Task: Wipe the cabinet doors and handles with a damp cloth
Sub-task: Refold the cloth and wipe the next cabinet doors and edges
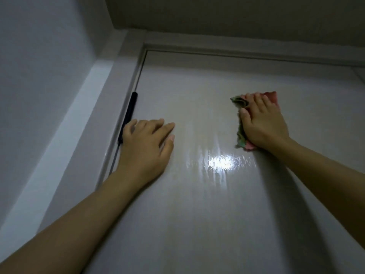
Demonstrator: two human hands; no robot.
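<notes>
Head view looks up along a tall, flat cabinet door [197, 194] with a smooth, glossy pale finish; a bright patch of reflected light sits on it between the two forearms, with faint vertical streaks around it. The left hand [145, 147] lies flat against the door near its left edge, fingers straight and slightly spread, palm pressing the panel and holding nothing. Its fingertips reach just beside a slim black bar handle [129, 115], a narrow rounded rod that runs upright along the door's left edge; the lower end of the rod is hidden behind the hand. The right hand [263, 123] presses a crumpled cloth [242, 135] against the door higher up and to the right, fingers laid fairly straight over it. The cloth is soft and wrinkled, pink with green patches, and bunches out above the fingertips, beside the thumb and below the heel of the hand. A plain pale frame [126, 62] with square edges borders the door at left and top. Beside it stands a smooth grey wall [39, 76], and a matt ceiling [237, 12] closes the top.
</notes>
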